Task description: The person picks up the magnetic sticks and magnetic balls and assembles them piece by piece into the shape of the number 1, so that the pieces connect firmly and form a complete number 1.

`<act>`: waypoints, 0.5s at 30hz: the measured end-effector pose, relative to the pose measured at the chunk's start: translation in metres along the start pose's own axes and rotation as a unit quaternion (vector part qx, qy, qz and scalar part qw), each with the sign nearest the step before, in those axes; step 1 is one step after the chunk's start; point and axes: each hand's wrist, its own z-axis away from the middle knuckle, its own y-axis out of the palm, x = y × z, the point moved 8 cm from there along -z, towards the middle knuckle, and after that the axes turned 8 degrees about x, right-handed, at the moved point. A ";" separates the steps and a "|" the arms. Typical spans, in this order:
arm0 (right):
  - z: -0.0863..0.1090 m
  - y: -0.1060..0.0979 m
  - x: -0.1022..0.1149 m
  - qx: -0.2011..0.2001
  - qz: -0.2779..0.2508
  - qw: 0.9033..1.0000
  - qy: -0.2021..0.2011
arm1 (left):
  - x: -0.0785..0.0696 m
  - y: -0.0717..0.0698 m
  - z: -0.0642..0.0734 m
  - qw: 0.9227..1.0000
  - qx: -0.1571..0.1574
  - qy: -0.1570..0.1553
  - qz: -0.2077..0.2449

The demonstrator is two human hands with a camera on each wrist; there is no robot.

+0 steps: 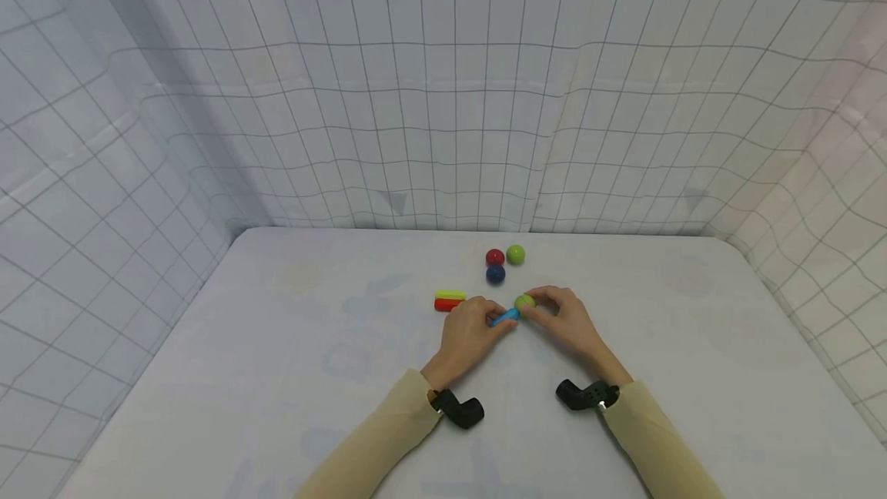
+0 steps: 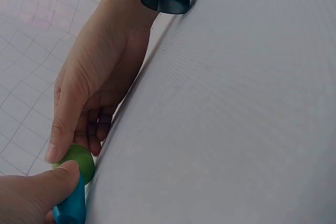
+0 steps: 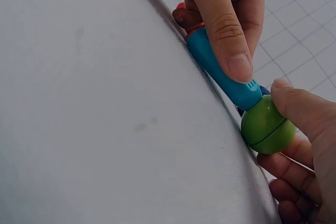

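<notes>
My left hand (image 1: 470,336) pinches a blue rod (image 3: 218,66) between thumb and fingers, low over the white table (image 1: 263,360). From the other side, my right hand (image 1: 567,323) holds a glossy green ball (image 3: 269,129) with a seam round its middle. In the right wrist view the rod's end meets the ball; whether they are joined I cannot tell. The left wrist view shows the left thumb (image 2: 63,177) lying along the blue rod close to the ball, with the right fingers beyond.
Just left of the left hand, a yellow rod (image 1: 450,295) and a red rod (image 1: 446,304) lie side by side. Farther back sit a red ball (image 1: 495,256), a second green ball (image 1: 516,254) and a dark blue ball (image 1: 495,274). A white gridded curtain (image 1: 443,114) surrounds the table.
</notes>
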 end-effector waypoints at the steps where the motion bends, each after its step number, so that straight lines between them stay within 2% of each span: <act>1: 0.000 0.000 0.000 -0.001 0.000 1.000 0.000 | 0.001 0.000 0.000 1.000 0.000 -0.001 0.001; 15: 0.000 0.000 -0.001 -0.015 0.008 1.000 0.005 | 0.003 0.001 -0.001 1.000 0.000 0.005 0.013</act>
